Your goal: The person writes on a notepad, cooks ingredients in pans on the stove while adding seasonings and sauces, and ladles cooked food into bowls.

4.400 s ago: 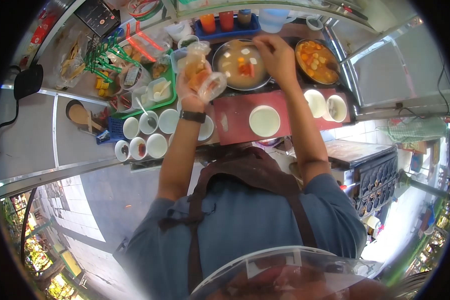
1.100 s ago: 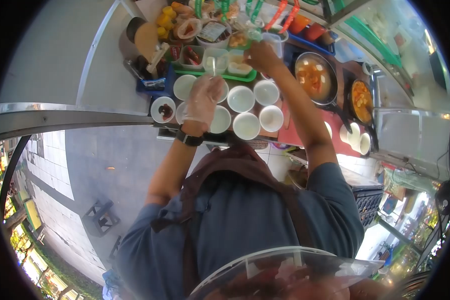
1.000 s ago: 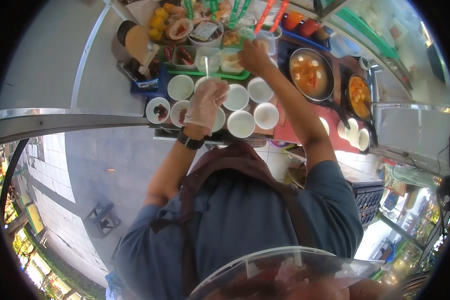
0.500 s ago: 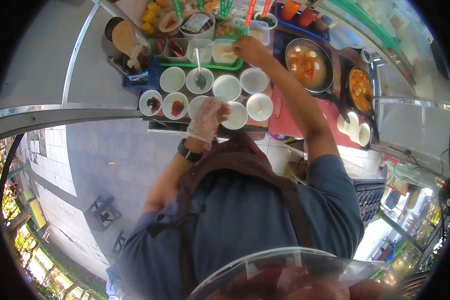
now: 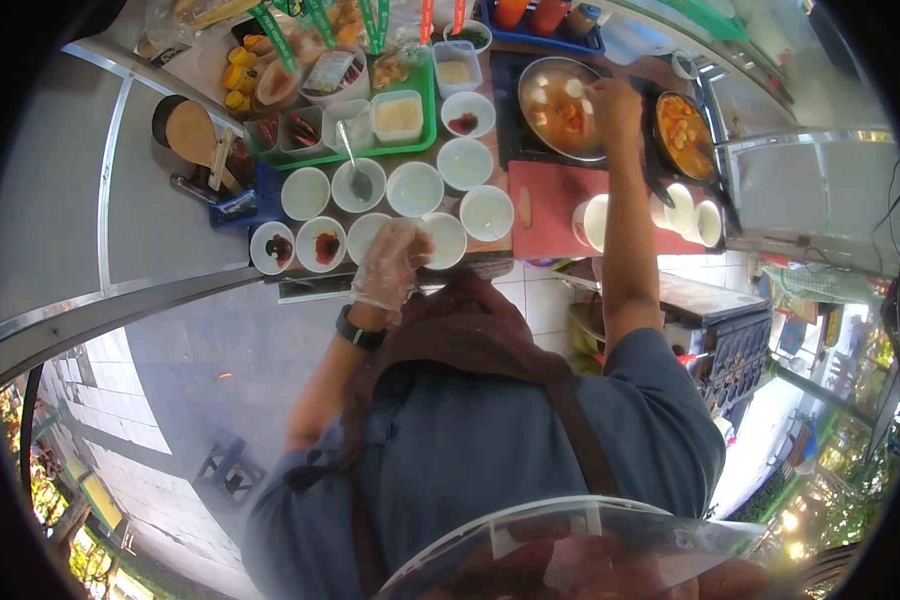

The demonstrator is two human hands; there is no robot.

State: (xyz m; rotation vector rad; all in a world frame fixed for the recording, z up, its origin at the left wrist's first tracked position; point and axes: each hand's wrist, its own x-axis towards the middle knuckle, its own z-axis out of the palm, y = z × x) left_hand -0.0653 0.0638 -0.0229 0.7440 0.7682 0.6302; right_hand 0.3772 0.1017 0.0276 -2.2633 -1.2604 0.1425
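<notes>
My left hand (image 5: pixel 392 262), in a clear plastic glove, hovers at the front row of white bowls (image 5: pixel 488 213); its fingers are curled and what they hold, if anything, is hidden. Over the right edge of a pan of reddish broth with white pieces (image 5: pixel 562 108) is my bare right hand (image 5: pixel 615 108). Its fingers are pinched together, and anything between them is too small to name. Below that arm lies a red board (image 5: pixel 550 205). A spoon (image 5: pixel 358 180) rests in one back-row bowl. Two front bowls at the left hold dark red sauce (image 5: pixel 326 247).
A second pan (image 5: pixel 684 135) with orange food sits at the right. White cups (image 5: pixel 674 207) stand on the board's right side. A green tray (image 5: pixel 428 125) carries plastic tubs behind the bowls. Left of them is a blue basket (image 5: pixel 260 195) with utensils; bottles stand in a blue tray (image 5: pixel 545 38).
My right hand has moved right from the tubs to the pan. My left hand has shifted slightly left and lower. The view has turned, and a bowl with red sauce near the tubs now shows.
</notes>
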